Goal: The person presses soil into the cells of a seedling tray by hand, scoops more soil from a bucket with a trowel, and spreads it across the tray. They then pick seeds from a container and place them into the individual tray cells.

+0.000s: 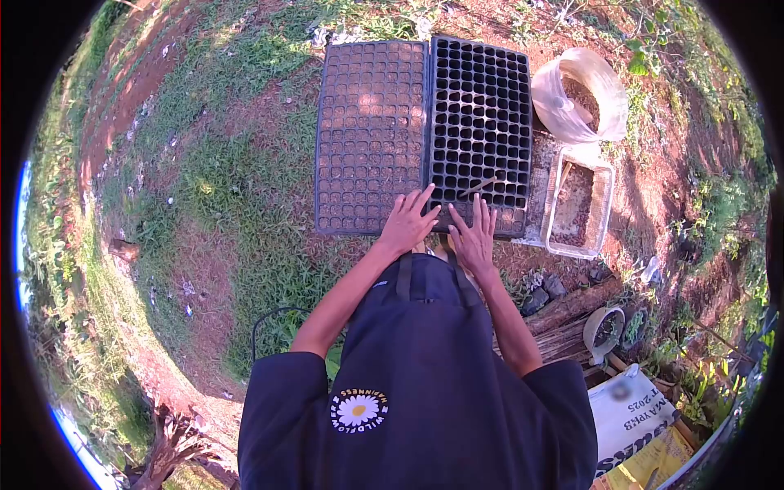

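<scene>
Two seedling trays lie side by side on the ground. The left tray (371,122) has its cells filled with brown soil. In the right tray (482,114) most cells are dark and empty, with soil at the near rows. A thin stick (478,187) lies across its lower cells. My left hand (407,219) rests with spread fingers over the near edge where the trays meet. Over the near end of the right tray is my right hand (475,233), fingers apart. Neither hand visibly holds anything.
Right of the trays stand a translucent plastic cylinder (559,106) and a clear rectangular container (606,208) with small reddish bits inside. Nearer are wooden logs (572,306), a pale round pot (594,347) and a printed white sack (625,412). Grass (220,180) spreads out on the left.
</scene>
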Action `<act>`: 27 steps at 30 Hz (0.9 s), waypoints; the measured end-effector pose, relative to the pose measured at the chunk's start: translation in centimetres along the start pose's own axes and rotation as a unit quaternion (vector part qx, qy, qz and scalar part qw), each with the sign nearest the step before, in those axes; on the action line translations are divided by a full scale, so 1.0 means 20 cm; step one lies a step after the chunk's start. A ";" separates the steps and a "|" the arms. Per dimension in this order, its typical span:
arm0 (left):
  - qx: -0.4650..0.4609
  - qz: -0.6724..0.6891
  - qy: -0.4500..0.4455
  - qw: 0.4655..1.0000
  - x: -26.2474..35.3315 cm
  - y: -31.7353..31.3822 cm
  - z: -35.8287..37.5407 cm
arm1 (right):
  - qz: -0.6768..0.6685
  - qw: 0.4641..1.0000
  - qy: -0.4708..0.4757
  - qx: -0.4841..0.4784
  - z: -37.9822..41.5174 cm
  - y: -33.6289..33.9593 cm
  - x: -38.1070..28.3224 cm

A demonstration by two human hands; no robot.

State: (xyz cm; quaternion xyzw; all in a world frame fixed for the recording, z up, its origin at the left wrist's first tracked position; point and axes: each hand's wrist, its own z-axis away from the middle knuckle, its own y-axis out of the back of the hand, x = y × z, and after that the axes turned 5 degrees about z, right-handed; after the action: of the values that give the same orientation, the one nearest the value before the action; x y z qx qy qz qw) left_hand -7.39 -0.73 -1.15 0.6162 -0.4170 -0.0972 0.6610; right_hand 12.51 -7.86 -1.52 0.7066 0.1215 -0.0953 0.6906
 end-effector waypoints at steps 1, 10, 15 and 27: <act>0.000 0.000 0.000 1.000 0.00 0.00 0.00 | -0.002 1.000 0.005 -0.005 0.00 0.00 0.00; -0.006 -0.024 -0.008 1.000 0.01 -0.02 0.00 | 0.009 1.000 0.014 -0.010 0.01 0.00 -0.01; -0.027 -0.042 -0.005 0.999 0.02 -0.02 -0.01 | 0.015 1.000 0.007 0.001 0.01 0.01 0.00; -0.061 -0.061 0.005 0.996 0.06 -0.01 -0.03 | 0.006 1.000 -0.011 0.000 0.02 0.01 -0.01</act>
State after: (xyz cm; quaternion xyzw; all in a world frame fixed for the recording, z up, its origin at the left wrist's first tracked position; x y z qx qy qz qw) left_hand -6.15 -1.11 -0.79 0.5995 -0.3686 -0.1596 0.6923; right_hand 12.37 -8.20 -1.37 0.7063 0.1096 -0.0988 0.6924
